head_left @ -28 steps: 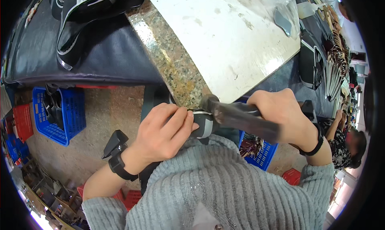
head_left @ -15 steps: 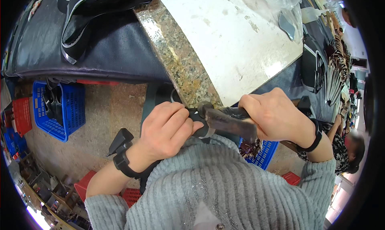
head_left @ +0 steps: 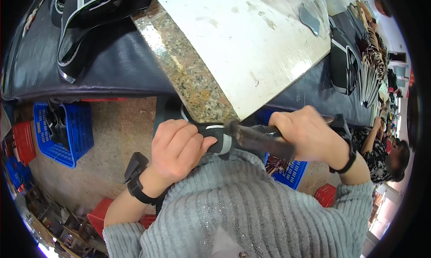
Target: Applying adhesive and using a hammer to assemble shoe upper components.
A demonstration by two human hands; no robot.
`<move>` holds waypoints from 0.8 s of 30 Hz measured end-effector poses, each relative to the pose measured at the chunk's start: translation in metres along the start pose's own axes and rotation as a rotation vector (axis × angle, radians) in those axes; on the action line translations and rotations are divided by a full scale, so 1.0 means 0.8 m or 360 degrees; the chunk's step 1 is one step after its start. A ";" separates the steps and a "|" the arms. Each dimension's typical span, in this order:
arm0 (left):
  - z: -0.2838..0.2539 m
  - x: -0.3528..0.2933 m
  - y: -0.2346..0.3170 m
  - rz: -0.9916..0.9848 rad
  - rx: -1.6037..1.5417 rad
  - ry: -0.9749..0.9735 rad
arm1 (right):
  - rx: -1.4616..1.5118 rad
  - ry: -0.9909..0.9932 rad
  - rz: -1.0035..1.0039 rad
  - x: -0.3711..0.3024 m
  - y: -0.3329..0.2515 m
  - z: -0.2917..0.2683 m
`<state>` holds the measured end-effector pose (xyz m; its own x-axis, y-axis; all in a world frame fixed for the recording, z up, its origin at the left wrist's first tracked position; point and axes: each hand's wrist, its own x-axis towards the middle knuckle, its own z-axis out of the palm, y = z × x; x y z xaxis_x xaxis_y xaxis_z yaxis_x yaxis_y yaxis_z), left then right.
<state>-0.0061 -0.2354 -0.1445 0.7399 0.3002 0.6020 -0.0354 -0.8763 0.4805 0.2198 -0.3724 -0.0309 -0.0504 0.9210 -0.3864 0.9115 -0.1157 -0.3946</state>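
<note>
My left hand (head_left: 176, 152) is closed around a black shoe upper (head_left: 213, 133) with pale grey trim, pinching it by the near corner of a speckled granite slab (head_left: 191, 80). Part of the upper is hidden under my fingers. My right hand (head_left: 310, 134) grips a hammer (head_left: 265, 141) with a worn, dark head. One end of the hammer head is over the upper at the slab's tip, slightly blurred; whether it touches cannot be made out. The handle is mostly covered by my fingers.
A white board (head_left: 251, 42) lies on the granite. Black shoe uppers (head_left: 74, 46) rest on the dark padded table (head_left: 121, 64), with more stacked at right. Blue basket (head_left: 65, 132) and red crates (head_left: 101, 215) stand on the floor. Another person (head_left: 388, 161) sits at right.
The whole view has shifted slightly. My left hand has slid a little left along the upper, uncovering more of its grey trim. The hammer stays over the slab's corner in my right hand.
</note>
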 end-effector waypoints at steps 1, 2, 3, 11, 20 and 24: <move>0.000 0.001 -0.001 -0.0017 0.0010 -0.0011 | 0.0057 -0.0075 0.0031 0.003 0.006 0.006; 0.001 0.001 -0.001 -0.0015 0.0013 -0.0012 | 0.0058 -0.0072 0.0028 0.001 0.005 0.004; 0.001 0.000 0.000 -0.0020 0.0015 -0.0013 | 0.0005 0.0037 -0.0015 0.001 0.001 -0.002; -0.002 -0.006 0.004 -0.0135 -0.0041 -0.0088 | -0.0154 0.0229 -0.0118 -0.005 0.001 0.006; -0.001 -0.004 0.005 -0.1443 -0.1242 -0.0105 | 0.0088 0.0419 -0.0210 0.015 0.021 0.023; -0.049 -0.001 -0.007 -0.1345 -0.1046 -0.0709 | -0.0151 0.0893 -0.0059 0.060 0.031 0.005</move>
<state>-0.0324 -0.2160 -0.1225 0.8606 0.4227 -0.2841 0.3374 -0.0554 0.9397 0.2384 -0.3322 -0.0627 0.1176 0.9834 0.1385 0.9472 -0.0692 -0.3132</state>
